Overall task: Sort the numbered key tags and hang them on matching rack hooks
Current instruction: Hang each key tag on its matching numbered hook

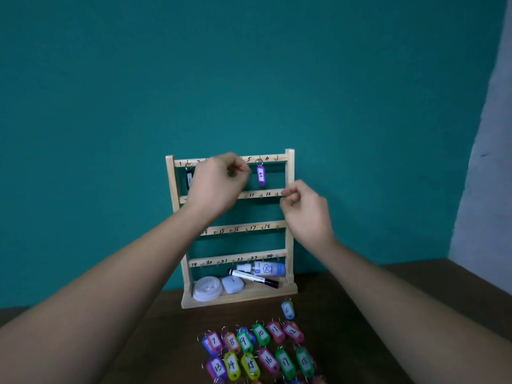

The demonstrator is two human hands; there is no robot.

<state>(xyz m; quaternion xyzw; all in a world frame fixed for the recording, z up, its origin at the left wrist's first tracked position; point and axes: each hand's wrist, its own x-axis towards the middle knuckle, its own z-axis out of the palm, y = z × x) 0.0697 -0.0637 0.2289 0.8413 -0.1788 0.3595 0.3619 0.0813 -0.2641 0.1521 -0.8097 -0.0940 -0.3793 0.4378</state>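
Hanging purple tag [261, 175] lies just right of left hand [217, 187]; its grasp unclear.

Upright wooden rack [289, 167], purple tag [260, 175] hung, black tag [189, 179] seemingly hung, loose tags [268, 359] rowed below

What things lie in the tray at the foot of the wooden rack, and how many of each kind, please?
Spray bottle: 1
Marker pen: 1
Round white lid: 1
White case: 1
Total: 4
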